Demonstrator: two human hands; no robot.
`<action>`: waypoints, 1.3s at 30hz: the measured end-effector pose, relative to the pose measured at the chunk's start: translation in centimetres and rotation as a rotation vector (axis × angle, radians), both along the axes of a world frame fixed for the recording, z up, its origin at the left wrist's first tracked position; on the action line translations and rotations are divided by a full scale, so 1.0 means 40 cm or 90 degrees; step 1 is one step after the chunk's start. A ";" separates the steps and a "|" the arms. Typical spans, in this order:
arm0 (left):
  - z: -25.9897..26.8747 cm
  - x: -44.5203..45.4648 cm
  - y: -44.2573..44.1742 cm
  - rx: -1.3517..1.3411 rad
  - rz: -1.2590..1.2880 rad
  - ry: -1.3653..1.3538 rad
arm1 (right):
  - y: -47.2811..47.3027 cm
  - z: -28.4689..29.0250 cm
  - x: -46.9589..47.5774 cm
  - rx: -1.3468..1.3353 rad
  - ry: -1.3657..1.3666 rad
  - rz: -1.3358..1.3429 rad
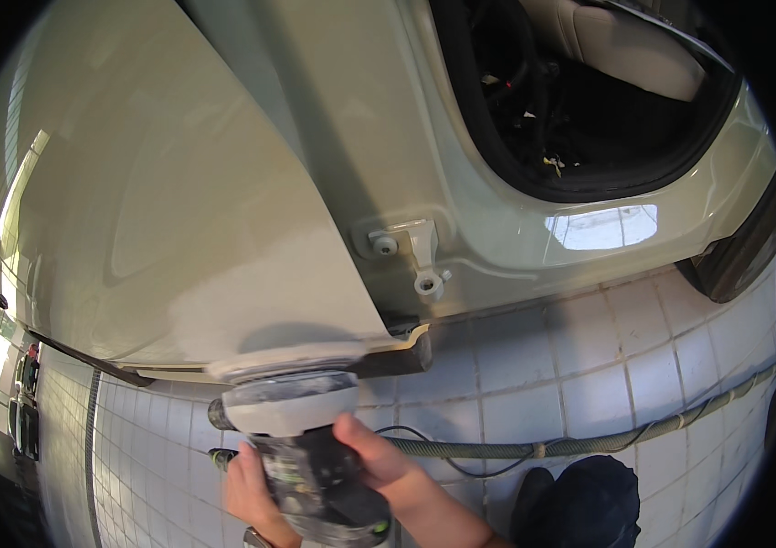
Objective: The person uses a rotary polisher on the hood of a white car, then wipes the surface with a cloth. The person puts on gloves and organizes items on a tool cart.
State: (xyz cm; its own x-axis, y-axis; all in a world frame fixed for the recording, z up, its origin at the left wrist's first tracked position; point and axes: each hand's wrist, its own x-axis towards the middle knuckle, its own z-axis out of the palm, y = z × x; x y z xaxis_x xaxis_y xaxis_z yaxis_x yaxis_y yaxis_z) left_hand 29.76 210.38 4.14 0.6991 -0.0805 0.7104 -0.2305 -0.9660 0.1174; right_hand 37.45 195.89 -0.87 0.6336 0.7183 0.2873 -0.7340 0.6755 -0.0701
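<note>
Both my hands hold a dusty power sander with a black body. My left hand, a watch at its wrist, grips the sander's left side. Around its right side is my right hand. The sander's pad lies at the lower part of a pale green car door; whether it touches is blurred. About the pad, the door's surface has a dull whitish sanded patch. To the right, a hinge bracket is bolted to the car body.
A ribbed hose with a thin black cable runs over the tiled floor. The open door frame shows a beige seat and loose wiring. My dark-clad knee is at lower right, a car wheel beyond.
</note>
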 end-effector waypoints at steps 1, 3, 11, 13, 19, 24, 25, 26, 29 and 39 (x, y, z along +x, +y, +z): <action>0.006 0.001 -0.019 0.041 -0.013 -0.007 | -0.017 -0.012 -0.006 0.046 -0.026 -0.033; 0.020 -0.001 -0.069 0.105 0.001 0.010 | -0.056 -0.030 -0.015 0.091 0.006 -0.082; 0.039 -0.003 -0.095 0.107 0.075 0.023 | -0.044 -0.025 -0.006 0.126 0.003 -0.034; 0.023 -0.015 -0.046 0.064 0.065 -0.007 | 0.005 -0.012 0.011 0.084 -0.038 0.008; -0.085 -0.058 0.094 -0.035 0.137 -0.117 | 0.122 0.055 0.001 -0.001 -0.178 0.038; -0.179 -0.062 0.067 -0.225 0.117 -0.158 | 0.055 0.171 -0.095 0.018 -0.069 0.064; -0.190 -0.062 0.026 -0.278 0.079 -0.146 | 0.012 0.186 -0.127 -0.039 0.006 0.103; -0.193 -0.065 -0.022 -0.346 0.030 -0.124 | -0.026 0.202 -0.162 -0.149 0.044 0.061; -0.154 -0.067 -0.213 -0.595 -0.174 -0.026 | -0.077 0.223 -0.228 -0.325 0.079 -0.134; 0.022 -0.081 -0.563 -1.451 -0.653 0.214 | -0.250 0.357 -0.276 -1.162 -0.307 -0.576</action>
State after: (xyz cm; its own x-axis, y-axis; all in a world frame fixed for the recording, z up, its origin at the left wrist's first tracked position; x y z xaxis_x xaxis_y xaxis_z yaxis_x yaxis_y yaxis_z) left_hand 26.54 187.87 5.00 0.9941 0.0477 0.0971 -0.0833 0.9100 0.4061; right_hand 26.40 185.90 13.41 0.9960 -0.0884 -0.0141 -0.0395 -0.2934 -0.9552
